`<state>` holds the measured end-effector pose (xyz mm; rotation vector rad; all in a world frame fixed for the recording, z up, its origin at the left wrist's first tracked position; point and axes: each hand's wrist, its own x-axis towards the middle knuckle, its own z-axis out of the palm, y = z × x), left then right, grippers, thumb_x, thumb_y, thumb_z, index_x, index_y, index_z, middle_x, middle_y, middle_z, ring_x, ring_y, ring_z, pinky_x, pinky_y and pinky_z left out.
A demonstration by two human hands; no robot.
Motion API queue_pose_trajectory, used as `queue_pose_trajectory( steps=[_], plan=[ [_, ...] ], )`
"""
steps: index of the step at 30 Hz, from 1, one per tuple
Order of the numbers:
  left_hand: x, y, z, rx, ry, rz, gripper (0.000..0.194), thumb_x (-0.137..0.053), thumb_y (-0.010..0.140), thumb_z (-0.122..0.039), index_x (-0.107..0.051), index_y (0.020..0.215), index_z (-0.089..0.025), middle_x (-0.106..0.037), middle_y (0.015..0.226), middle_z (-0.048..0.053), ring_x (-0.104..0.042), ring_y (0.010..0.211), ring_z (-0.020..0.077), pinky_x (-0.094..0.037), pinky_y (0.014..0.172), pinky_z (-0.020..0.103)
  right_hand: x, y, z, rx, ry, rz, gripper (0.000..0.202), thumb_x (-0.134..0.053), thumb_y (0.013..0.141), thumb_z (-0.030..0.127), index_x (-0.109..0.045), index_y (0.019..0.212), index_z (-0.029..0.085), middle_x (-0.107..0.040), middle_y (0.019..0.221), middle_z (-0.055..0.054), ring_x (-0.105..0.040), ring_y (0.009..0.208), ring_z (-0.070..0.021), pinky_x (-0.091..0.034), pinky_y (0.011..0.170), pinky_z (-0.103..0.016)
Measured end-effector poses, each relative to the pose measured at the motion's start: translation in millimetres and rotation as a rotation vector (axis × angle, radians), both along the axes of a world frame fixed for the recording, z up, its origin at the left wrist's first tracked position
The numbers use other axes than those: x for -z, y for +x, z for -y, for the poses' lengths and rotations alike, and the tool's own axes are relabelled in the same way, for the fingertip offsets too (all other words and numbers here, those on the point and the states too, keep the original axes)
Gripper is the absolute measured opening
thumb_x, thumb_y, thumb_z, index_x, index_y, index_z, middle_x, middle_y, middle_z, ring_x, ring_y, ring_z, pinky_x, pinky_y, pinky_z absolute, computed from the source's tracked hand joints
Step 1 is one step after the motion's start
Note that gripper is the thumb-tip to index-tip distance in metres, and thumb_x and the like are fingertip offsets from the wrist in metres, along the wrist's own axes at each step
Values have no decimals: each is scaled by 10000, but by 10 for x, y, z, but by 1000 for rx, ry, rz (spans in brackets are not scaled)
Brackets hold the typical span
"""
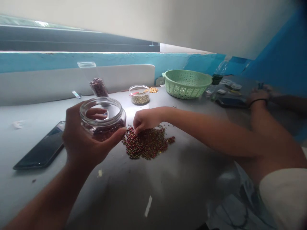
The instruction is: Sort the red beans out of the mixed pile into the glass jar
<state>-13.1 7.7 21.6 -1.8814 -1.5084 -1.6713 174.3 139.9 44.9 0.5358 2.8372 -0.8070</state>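
Observation:
My left hand (81,137) is wrapped round a clear wide-mouthed jar (102,121), held above the table and left of the pile. Dark red beans (109,129) lie in the bottom of the jar. On the grey table spreads a mixed pile of small red and green beans (146,145). At its far edge, my right hand (148,119) reaches down into the beans with thumb and fingers pinched together. Whatever lies between those fingertips is too small to make out.
A phone (42,148) lies left. Behind the jar stands a tall clear cup (97,84) of dark beans. Further back are a round container (139,95) of greenish beans, yellow kernels (153,90) and a green basket (188,84). Another person's hands (260,92) are at the right.

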Motion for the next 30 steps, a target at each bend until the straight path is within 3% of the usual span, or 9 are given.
queue_pose_trajectory(
  steps=[5,8,12,16,19,23,26,30],
  plan=[
    [6,-38,-14,-56,62,-73,1003,-914,512,-588,-587,1332,-112,-775,985,135,-770,893,333,-631,731,471,-28,380,324,179,126,-298,181,-645,961,222,-790,1019,131,-757,950,-65,-638,841,-144,-453,803,-295],
    [8,-42,-10,-66,47,-86,1036,-897,507,-615,-573,1357,-119,-770,1014,138,-762,933,363,-617,779,536,33,493,437,188,100,-275,208,-695,924,195,-787,1103,146,-752,1061,-91,-672,948,-173,-477,886,-310],
    [7,-29,16,-61,14,-69,1028,-890,516,-604,-547,1376,-158,-755,1044,111,-759,967,358,-613,811,543,135,395,464,114,63,-207,398,-794,862,265,-756,1246,166,-725,1156,-122,-659,997,-208,-492,922,-343],
    [-39,9,52,-15,3,-20,1014,-941,481,-513,-552,1348,-159,-753,1043,92,-764,936,315,-624,739,437,192,295,474,58,43,-208,312,-776,874,194,-790,1181,134,-735,1113,-126,-659,966,-197,-485,947,-338],
    [-80,32,72,-10,7,-14,995,-947,476,-507,-567,1322,-147,-758,1040,88,-762,934,300,-615,774,422,219,315,515,75,-11,-255,193,-732,891,126,-827,1054,170,-764,1043,-77,-677,940,-172,-480,942,-316],
    [-90,37,88,-3,39,-59,973,-930,511,-518,-559,1344,-178,-759,1097,71,-751,1002,301,-596,869,452,227,388,583,229,-81,-355,126,-736,884,160,-839,947,196,-786,937,-33,-686,867,-158,-493,865,-307],
    [-64,43,107,18,32,-96,991,-936,514,-503,-549,1355,-149,-756,1078,86,-748,988,303,-591,875,466,214,435,594,455,-227,-409,127,-758,863,208,-837,955,174,-789,866,-32,-684,789,-152,-512,782,-304],
    [-30,91,128,87,-88,-24,1109,-963,417,-529,-517,1369,-179,-720,1114,92,-738,993,319,-613,806,484,252,470,524,653,-718,-422,89,-764,851,173,-804,919,133,-763,788,-36,-687,716,-124,-586,757,-274]
  ],
)
